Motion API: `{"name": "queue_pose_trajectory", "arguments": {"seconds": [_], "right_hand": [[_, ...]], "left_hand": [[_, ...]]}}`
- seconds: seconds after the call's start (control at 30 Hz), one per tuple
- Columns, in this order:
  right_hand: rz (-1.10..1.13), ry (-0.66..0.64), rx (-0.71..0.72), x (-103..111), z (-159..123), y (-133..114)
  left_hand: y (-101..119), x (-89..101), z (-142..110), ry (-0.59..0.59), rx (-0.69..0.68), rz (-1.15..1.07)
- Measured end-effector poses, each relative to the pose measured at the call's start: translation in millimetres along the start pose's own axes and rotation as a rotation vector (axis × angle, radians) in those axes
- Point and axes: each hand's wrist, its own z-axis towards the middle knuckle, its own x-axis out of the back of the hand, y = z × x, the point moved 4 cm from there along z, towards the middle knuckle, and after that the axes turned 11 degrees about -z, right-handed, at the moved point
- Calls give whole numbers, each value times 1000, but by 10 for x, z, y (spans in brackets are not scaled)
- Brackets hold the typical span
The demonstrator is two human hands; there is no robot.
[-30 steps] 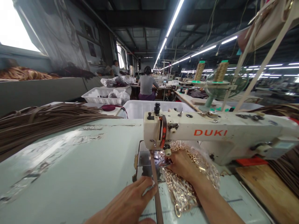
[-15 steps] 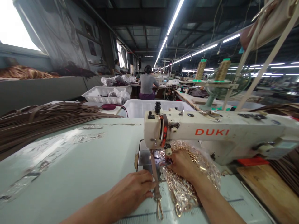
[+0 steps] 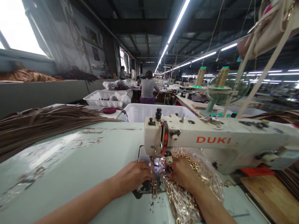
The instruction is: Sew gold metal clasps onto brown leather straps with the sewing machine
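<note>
A white DUKI sewing machine [image 3: 210,140] stands on a pale green table [image 3: 77,168]. A narrow brown strap [image 3: 153,177] with a gold clasp [image 3: 154,193] at its near end lies under the needle. My left hand [image 3: 132,177] rests curled at the strap's left side, fingertips pressing it by the presser foot. My right hand [image 3: 184,172] is curled on the right of the needle, fingers pinched at the strap, lying over a clear bag of gold clasps [image 3: 193,189].
A thick pile of brown straps [image 3: 42,124] covers the table's left. White plastic bins [image 3: 144,112] stand behind the machine. Thread cones [image 3: 221,77] and a fan sit at the right. A person [image 3: 148,88] sits at a far table with their back to me. A wooden board [image 3: 271,193] lies at right.
The strap has fed away through the machine, so its gold clasp now lies close to the needle. My left hand followed it forward and curled. My right hand stayed put.
</note>
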Motion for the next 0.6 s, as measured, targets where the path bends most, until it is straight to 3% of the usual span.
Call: {"name": "queue_pose_trajectory", "arguments": {"seconds": [0.47, 0.6], "right_hand": [[11, -65, -37, -19, 8, -2], [27, -40, -23, -2, -2, -12]], "left_hand": [[-385, 218, 114, 63, 58, 97], [-442, 271, 209, -3, -20, 172]]}}
